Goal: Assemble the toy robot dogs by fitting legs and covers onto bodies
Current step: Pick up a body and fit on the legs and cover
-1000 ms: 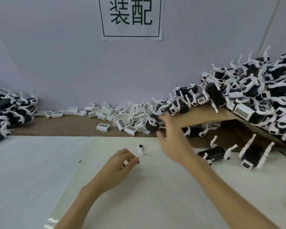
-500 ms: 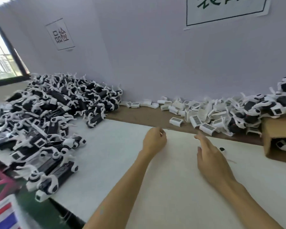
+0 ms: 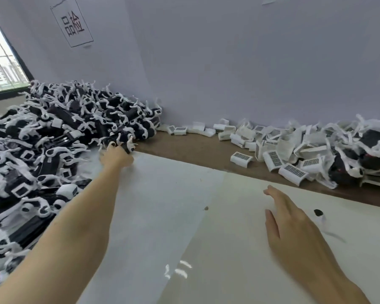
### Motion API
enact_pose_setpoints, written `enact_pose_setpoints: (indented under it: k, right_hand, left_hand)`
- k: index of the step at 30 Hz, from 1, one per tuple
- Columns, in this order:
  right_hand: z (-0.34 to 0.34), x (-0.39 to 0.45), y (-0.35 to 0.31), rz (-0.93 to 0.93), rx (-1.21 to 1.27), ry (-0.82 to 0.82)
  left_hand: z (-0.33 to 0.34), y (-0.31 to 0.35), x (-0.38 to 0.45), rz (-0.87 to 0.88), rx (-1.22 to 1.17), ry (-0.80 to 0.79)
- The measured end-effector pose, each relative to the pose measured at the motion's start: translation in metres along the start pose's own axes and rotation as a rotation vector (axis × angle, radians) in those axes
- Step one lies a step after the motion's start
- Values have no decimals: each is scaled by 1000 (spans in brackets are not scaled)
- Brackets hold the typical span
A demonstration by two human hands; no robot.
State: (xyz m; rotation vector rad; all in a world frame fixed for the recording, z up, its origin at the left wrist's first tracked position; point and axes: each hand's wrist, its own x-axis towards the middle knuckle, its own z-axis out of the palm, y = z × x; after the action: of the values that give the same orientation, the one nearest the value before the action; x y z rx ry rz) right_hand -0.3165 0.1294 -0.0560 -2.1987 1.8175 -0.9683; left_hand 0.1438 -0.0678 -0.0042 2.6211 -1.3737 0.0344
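Fingers (image 3: 110,148) on the left hand (image 3: 115,157) are reaching into the big pile of robot dogs (image 3: 42,139) at the bench's left end, touching the nearest toy dog (image 3: 121,139); can't tell if they're curling round it. White covers (image 3: 272,148) are lying scattered along the back wall. Right hand (image 3: 294,229) is hovering flat over the white sheet (image 3: 184,216), fingers straight, beside a small black-and-white part (image 3: 318,213).

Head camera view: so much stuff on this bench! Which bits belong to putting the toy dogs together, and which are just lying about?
Part of the job:
- toy dog the left hand is reaching into
- big dog pile
- white covers
- right hand, open above the table
- small black-and-white part

Just lying about:
- wall sign
- window
- white table sheet
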Motion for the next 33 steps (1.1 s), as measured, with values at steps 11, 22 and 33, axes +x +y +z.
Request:
enact_pose_setpoints:
  k: [11, 22, 33]
  right_hand:
    - [0, 2, -1, 13, 11, -21]
    - [-23, -4, 5, 164, 449, 200]
    - [-93, -49, 80, 482, 1174, 235]
  left_hand:
    - [-4, -4, -22, 176, -129, 209]
    - [-20, 83, -202, 807, -426, 84]
    - [-9, 168, -361, 1399, -813, -137]
